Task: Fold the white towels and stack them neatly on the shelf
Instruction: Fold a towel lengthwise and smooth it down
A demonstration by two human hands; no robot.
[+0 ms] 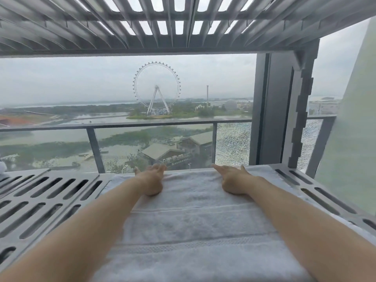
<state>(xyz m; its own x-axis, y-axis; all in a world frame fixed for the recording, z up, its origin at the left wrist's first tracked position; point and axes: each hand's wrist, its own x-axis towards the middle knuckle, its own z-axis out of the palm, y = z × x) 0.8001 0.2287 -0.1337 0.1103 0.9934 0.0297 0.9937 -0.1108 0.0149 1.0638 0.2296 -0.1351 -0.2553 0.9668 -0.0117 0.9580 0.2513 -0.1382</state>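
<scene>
My left hand and my right hand both lay flat on the white towel, fingers stretched toward its far edge and heels pressed into the pile. Neither was curled round anything, so I judged them to be pressing and smoothing, not gripping. The two hands sat well apart, one toward each far corner, with the forearms running back along the cloth toward me. The towel was already folded into a long rectangle, its woven bands running across, and it lay on the slotted grey shelf with its far edge close to the shelf's back rim by the window. On the right a wider pale layer showed under its edge. I could not tell whether that was a second towel below or a fold of the same one, so I would not count the stack. By my reading this towel's folding was done and its placing nearly so, with only squaring it and lifting the hands away left. How many towels remained I could not say. A scrap of white at the far left might have been another, but it was too cut off to tell. Overhead ran the slats of the upper shelf, and beyond the glass stood a balcony railing and a Ferris wheel.
</scene>
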